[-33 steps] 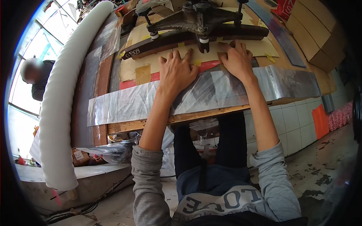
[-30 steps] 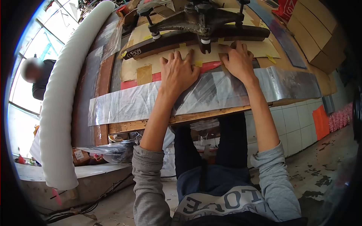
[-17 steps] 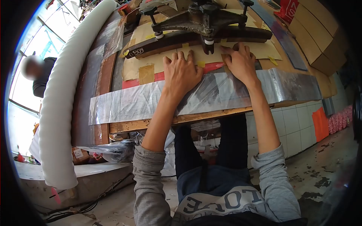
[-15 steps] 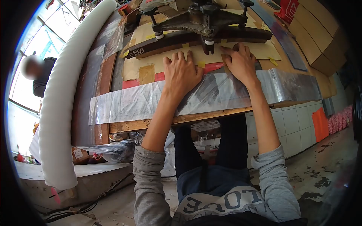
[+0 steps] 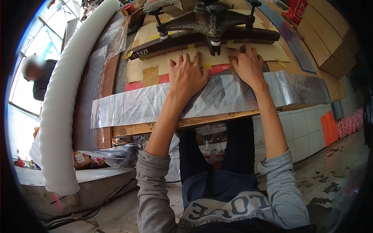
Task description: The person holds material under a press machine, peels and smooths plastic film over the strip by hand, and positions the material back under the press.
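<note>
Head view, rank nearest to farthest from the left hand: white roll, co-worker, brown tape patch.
From the left hand:
1. Brown tape patch: just left of it.
2. White roll: farther left, along the table's side.
3. Co-worker: far left, beyond the roll.

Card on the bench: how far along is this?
Looks done: the card is laid out beneath the dark bar, with brown tape at its near edge.
In hand: the left hand and right hand are on the card's near side.
Left, probably: finishing that edge and lifting both hands away; any later steps can't be told.
</note>
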Available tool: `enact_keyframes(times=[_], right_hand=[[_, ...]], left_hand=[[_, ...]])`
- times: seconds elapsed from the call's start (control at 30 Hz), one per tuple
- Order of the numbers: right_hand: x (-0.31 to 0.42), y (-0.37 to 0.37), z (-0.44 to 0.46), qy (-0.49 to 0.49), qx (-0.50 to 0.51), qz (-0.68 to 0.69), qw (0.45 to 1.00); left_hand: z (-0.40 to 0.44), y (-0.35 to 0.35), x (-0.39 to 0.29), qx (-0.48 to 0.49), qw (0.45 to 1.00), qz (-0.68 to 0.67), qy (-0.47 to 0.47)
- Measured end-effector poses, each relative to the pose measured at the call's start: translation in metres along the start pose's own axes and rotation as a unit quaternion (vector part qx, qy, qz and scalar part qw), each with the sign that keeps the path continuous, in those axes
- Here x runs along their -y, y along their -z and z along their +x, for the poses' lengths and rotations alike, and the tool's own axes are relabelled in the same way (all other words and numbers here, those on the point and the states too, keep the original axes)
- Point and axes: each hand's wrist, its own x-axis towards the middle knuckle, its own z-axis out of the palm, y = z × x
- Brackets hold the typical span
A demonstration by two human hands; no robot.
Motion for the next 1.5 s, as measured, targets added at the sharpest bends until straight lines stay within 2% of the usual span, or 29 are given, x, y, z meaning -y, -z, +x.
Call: enact_keyframes(times=[0.17,0.27,0.37,0.47,0.57,0.67,1.5], right_hand=[[0.0034,0.0019,-0.0013,-0.008,0.006,-0.005,1.0],[0.0026,0.0009,-0.0015,-0.005,0.008,-0.003,1.0],[-0.0001,-0.0041,-0.0006,-0.011,-0.005,-0.019,1.0],[0.0005,-0.0046,-0.0003,-0.012,-0.022,-0.017,1.0],[0.0003,-0.0006,-0.0005,0.001,0.002,-0.018,1.0],[-0.0014,-0.0022,-0.0005,0.004,0.007,-0.019,1.0],[0.0005,-0.004,-0.0005,0.008,-0.009,-0.003,1.0]], left_hand=[[0.0009,-0.0025,-0.0006,-0.01,1.0,0.015,-0.004],[0.0032,0.0041,-0.0026,0.046,0.998,0.032,0.002],[0.0029,0.0035,-0.0025,0.047,0.999,0.028,0.004],[0.0009,-0.0026,-0.0014,-0.022,0.999,0.034,-0.013],[0.0003,-0.0041,-0.0025,-0.036,0.998,0.043,-0.014],[0.0013,0.0021,-0.0045,0.036,0.999,0.035,0.009],[0.0003,0.0001,-0.002,0.021,1.0,0.02,0.008]])
